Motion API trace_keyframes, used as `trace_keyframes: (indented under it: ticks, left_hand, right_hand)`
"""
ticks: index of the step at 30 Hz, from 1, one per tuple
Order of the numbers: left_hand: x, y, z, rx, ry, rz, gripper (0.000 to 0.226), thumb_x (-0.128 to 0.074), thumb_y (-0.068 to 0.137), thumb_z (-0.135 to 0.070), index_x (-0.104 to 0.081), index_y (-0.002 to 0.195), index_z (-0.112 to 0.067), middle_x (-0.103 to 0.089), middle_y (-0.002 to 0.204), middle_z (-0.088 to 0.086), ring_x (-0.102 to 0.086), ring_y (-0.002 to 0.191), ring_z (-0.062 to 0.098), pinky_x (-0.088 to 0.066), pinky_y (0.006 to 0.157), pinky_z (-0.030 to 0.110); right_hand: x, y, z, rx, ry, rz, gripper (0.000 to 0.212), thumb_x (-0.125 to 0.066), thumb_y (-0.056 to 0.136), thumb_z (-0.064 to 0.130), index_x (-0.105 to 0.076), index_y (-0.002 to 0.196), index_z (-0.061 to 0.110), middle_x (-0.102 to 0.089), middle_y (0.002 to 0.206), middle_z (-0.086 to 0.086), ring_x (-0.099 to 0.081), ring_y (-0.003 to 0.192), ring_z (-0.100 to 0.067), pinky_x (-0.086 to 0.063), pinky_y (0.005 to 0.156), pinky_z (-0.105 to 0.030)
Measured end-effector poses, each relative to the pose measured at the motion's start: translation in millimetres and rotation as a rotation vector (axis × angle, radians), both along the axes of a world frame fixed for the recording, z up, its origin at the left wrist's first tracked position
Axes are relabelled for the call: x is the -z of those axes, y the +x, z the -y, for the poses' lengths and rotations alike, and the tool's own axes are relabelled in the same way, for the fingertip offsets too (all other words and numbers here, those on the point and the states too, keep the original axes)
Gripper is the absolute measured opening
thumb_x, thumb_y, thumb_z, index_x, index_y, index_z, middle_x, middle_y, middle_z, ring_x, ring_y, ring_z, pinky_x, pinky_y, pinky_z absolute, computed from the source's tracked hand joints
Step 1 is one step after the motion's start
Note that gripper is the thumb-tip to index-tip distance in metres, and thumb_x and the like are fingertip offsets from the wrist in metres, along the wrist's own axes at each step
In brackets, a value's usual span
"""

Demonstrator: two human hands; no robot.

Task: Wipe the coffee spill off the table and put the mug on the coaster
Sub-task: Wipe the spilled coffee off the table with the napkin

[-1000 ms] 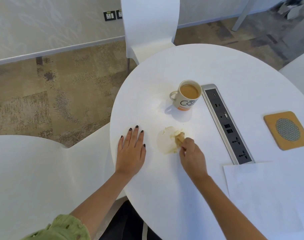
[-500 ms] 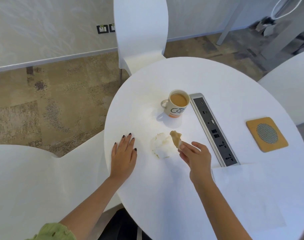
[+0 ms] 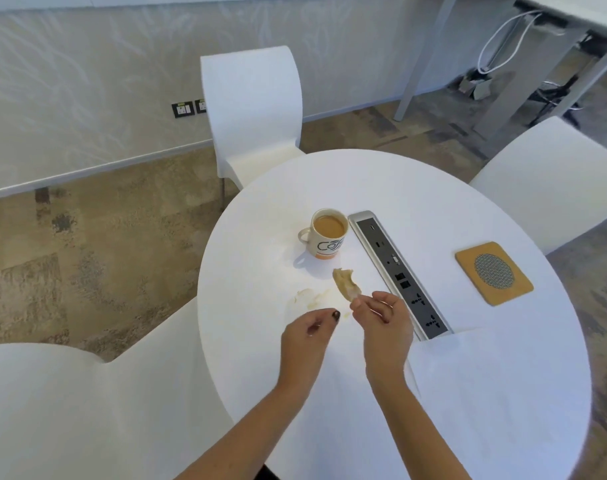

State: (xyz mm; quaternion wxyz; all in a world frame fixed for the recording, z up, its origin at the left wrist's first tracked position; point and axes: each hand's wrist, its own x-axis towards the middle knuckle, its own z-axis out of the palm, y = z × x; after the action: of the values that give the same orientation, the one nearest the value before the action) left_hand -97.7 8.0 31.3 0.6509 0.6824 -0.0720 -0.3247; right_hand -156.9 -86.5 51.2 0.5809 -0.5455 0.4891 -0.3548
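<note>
White and round, the surface (image 3: 433,209) is carrying a mug (image 3: 326,233) near its middle, toward the far edge. The mug is standing upright, holding milky coffee almost to the rim, its handle pointing left. Just right of it a socket strip (image 3: 395,268) is running toward the near edge. A cork coaster (image 3: 494,273) with a round mesh centre is lying near the right edge, well apart from the mug. Pale brown spill (image 3: 310,295) is smearing the surface in front of the mug. The right hand (image 3: 381,320) is pinching a coffee-soaked tissue (image 3: 345,285) between its fingers (image 3: 359,304), lifting it clear of the surface. The left hand (image 3: 309,336) is hovering beside it, fingers loosely curled and holding nothing. A white sheet (image 3: 503,393) is lying by the near right edge.
</note>
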Motion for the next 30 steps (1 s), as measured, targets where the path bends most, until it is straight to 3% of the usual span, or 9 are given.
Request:
trace_keyframes:
  ticks: [4,7,10,14,18,22,25,28,30]
  left_hand:
    - [-25.3,-12.0,20.7,-0.003,-0.065,-0.161,0.012,-0.064,0.092,-0.025,-0.075,0.094,-0.027,-0.076,0.090,-0.010,-0.068,0.084,0.004,-0.047,0.064,0.010]
    - [-36.5,-19.4,33.3,0.004,-0.077,-0.257,0.017,-0.058,0.095,-0.026,-0.075,0.098,-0.027,-0.076,0.091,-0.011,-0.069,0.086,0.003,-0.046,0.071,0.021]
    - [-39.0,-24.9,44.5,-0.027,-0.077,-0.327,0.016,-0.059,0.094,-0.029,-0.075,0.098,-0.026,-0.076,0.091,-0.011,-0.069,0.085,0.002,-0.043,0.076,0.030]
    - [-33.6,-29.2,55.4,-0.100,-0.090,-0.371,0.016,-0.062,0.092,-0.025,-0.076,0.085,-0.026,-0.075,0.088,-0.008,-0.069,0.086,0.007,-0.041,0.075,0.031]
    - [-20.9,-28.2,62.7,-0.164,-0.097,-0.379,0.012,-0.064,0.091,-0.023,-0.074,0.086,-0.021,-0.075,0.086,-0.005,-0.067,0.083,0.012,-0.041,0.072,0.028]
    - [-7.7,-21.6,63.8,-0.181,-0.063,-0.344,0.008,-0.065,0.091,-0.020,-0.071,0.088,-0.016,-0.075,0.077,-0.008,-0.065,0.072,0.006,-0.040,0.066,0.025]
    - [3.5,-17.1,58.3,-0.174,-0.028,-0.287,0.007,-0.066,0.090,-0.018,-0.071,0.084,-0.017,-0.073,0.072,-0.010,-0.064,0.064,-0.001,-0.039,0.063,0.023]
    - [15.0,-15.5,53.3,-0.175,0.039,-0.196,0.009,-0.065,0.091,-0.016,-0.070,0.084,-0.017,-0.071,0.073,-0.007,-0.062,0.065,0.002,-0.036,0.061,0.023]
    - [22.5,-16.0,50.1,-0.174,0.076,-0.132,0.008,-0.065,0.091,-0.016,-0.071,0.087,-0.013,-0.069,0.076,-0.003,-0.060,0.064,0.003,-0.037,0.060,0.022]
  right_hand:
    - [-4.4,-5.7,-4.4,-0.105,-0.344,-0.099,0.023,-0.069,0.082,0.006,-0.059,0.095,0.022,-0.069,0.091,0.025,-0.067,0.083,0.003,-0.050,0.069,-0.008]
    - [-5.2,-13.4,0.6,-0.176,-0.424,-0.150,0.028,-0.064,0.085,0.002,-0.056,0.101,0.024,-0.065,0.094,0.034,-0.065,0.089,0.004,-0.050,0.075,-0.010]
    - [-7.8,-23.2,10.0,-0.216,-0.442,-0.159,0.037,-0.064,0.086,0.005,-0.053,0.106,0.034,-0.068,0.088,0.029,-0.065,0.088,0.006,-0.047,0.076,-0.006]
    - [-10.1,-35.1,26.8,-0.293,-0.469,-0.141,0.035,-0.065,0.085,0.005,-0.052,0.107,0.029,-0.070,0.085,0.028,-0.066,0.084,0.004,-0.046,0.072,-0.006]
    - [-12.3,-43.6,42.9,-0.378,-0.326,-0.058,0.034,-0.065,0.083,0.004,-0.054,0.103,0.029,-0.072,0.096,0.018,-0.068,0.085,-0.001,-0.050,0.071,-0.010]
    - [-5.2,-60.7,71.9,-0.355,-0.191,-0.049,0.031,-0.066,0.080,0.000,-0.058,0.104,0.019,-0.068,0.102,0.009,-0.067,0.082,-0.002,-0.051,0.072,-0.013]
    - [8.8,-84.1,106.9,-0.327,-0.131,-0.210,0.025,-0.068,0.077,0.003,-0.063,0.096,0.019,-0.070,0.090,0.007,-0.063,0.071,-0.001,-0.049,0.068,-0.014]
    - [29.1,-108.8,140.2,-0.318,-0.135,-0.411,0.019,-0.070,0.075,0.006,-0.065,0.090,0.017,-0.067,0.077,0.004,-0.062,0.073,-0.013,-0.045,0.063,-0.017]
    - [46.2,-126.8,160.4,-0.362,-0.202,-0.585,0.017,-0.067,0.077,0.004,-0.065,0.090,0.014,-0.066,0.080,0.001,-0.061,0.077,-0.019,-0.043,0.063,-0.020]
